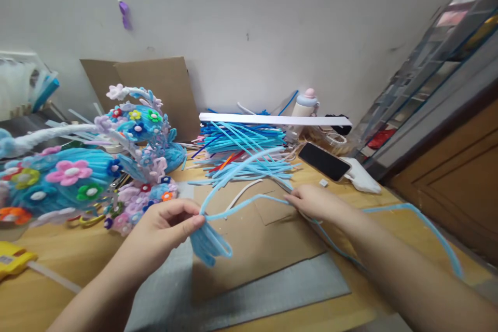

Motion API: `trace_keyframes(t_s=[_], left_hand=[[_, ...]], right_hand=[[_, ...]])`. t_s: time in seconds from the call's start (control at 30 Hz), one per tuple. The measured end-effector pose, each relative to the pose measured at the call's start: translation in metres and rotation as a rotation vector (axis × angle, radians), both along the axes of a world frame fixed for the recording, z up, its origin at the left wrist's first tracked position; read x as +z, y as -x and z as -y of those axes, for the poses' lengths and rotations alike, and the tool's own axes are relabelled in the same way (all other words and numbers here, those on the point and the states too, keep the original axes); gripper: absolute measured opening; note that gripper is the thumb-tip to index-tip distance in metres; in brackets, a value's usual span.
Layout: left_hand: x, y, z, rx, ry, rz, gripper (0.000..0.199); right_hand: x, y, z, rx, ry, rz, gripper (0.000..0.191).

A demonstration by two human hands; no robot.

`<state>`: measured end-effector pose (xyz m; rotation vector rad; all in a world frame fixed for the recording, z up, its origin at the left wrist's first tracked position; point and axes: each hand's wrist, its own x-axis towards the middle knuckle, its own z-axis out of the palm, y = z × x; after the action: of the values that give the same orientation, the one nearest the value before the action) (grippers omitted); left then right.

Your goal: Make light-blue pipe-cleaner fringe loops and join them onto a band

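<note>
My left hand [177,222] pinches a looped bundle of light blue pipe cleaners [208,244] at its top, over the brown cardboard sheet [249,264]. From that pinch two light blue strands run up and to the right. The lower strand [241,206] reaches my right hand [305,201], whose fingers are closed on it near the right edge of the cardboard. More blue strands trail from under my right hand, and one long strand [420,212] curves past the right forearm. Beneath the cardboard lies a grey mat [288,293].
Blue pipe cleaners [245,140] are piled behind the cardboard, with a white strip [272,119] across them. A phone [324,161] and bottle [305,106] stand at the back right. Flower-covered craft pieces [70,171] fill the left, above a yellow tool [15,259].
</note>
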<state>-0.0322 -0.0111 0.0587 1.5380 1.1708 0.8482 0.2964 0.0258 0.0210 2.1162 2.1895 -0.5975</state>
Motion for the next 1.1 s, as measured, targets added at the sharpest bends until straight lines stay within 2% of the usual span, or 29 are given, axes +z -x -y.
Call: trace_keyframes(t_s=[0.17, 0.27, 0.33, 0.4, 0.5, 0.6, 0.7, 0.8, 0.87, 0.97, 1.1], left_hand=[[-0.004, -0.006, 0.001, -0.063, 0.023, -0.056, 0.020], [-0.006, -0.007, 0.000, -0.058, 0.031, -0.048, 0.020], [-0.009, -0.007, -0.002, -0.035, 0.056, -0.028, 0.020], [-0.014, -0.007, -0.005, -0.016, 0.081, -0.009, 0.020], [-0.020, -0.008, -0.010, -0.018, 0.115, 0.024, 0.020], [-0.020, -0.012, -0.020, -0.076, 0.120, 0.051, 0.021], [-0.011, -0.019, -0.030, -0.137, 0.066, 0.026, 0.018], [0.000, -0.029, -0.038, -0.177, 0.033, -0.002, 0.016], [0.004, -0.036, -0.040, -0.183, 0.057, 0.045, 0.015], [0.004, -0.042, -0.040, -0.177, 0.104, 0.148, 0.019], [-0.002, -0.042, -0.040, -0.143, 0.091, 0.126, 0.022]], right_hand=[[-0.016, 0.030, -0.024, -0.083, -0.062, 0.060, 0.041], [-0.029, 0.047, -0.023, -0.118, -0.077, 0.045, 0.067], [-0.037, 0.056, -0.018, -0.121, -0.117, 0.001, 0.073], [-0.044, 0.061, -0.013, -0.100, -0.162, -0.075, 0.068], [-0.046, 0.064, -0.012, -0.054, -0.196, -0.212, 0.040], [-0.032, 0.064, -0.015, 0.000, -0.229, -0.327, 0.015], [-0.003, 0.065, -0.016, 0.052, -0.247, -0.496, 0.016], [0.029, 0.069, -0.011, 0.093, -0.193, -0.906, 0.020], [0.043, 0.071, -0.005, 0.093, -0.149, -1.137, 0.021], [0.048, 0.074, 0.000, 0.003, -0.045, -1.355, 0.021], [0.041, 0.078, 0.000, -0.057, 0.023, -1.442, 0.015]])
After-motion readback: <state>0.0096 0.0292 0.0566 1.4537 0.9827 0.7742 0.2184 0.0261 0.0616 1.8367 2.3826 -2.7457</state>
